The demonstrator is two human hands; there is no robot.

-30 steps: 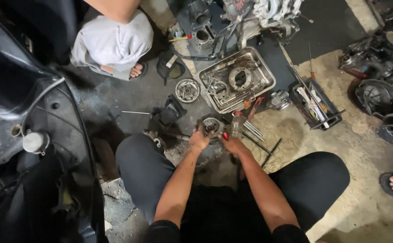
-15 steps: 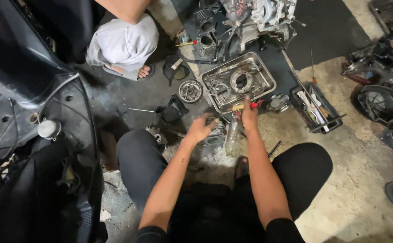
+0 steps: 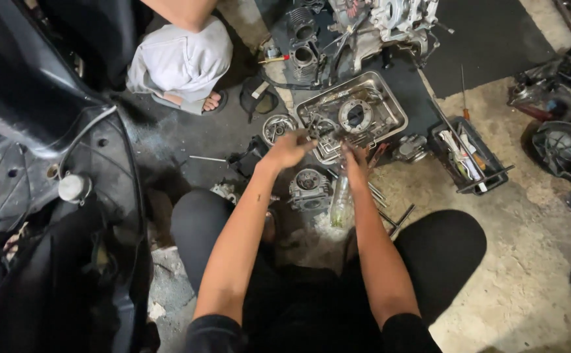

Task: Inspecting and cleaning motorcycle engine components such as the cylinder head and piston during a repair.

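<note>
both hands reach apart into the metal tray [image 3: 390, 98] of engine parts, left hand [image 3: 290, 150] half open, right hand [image 3: 356, 155] grip hidden

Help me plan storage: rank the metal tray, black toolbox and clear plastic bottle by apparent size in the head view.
1. metal tray
2. black toolbox
3. clear plastic bottle
The tray and toolbox look close in size.

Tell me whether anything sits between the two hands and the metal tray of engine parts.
Nothing visible does. The left hand and right hand are both already at the near edge of the metal tray, fingers among its parts. The clear plastic bottle and small engine casting lie nearer the knees, behind the hands.
</note>
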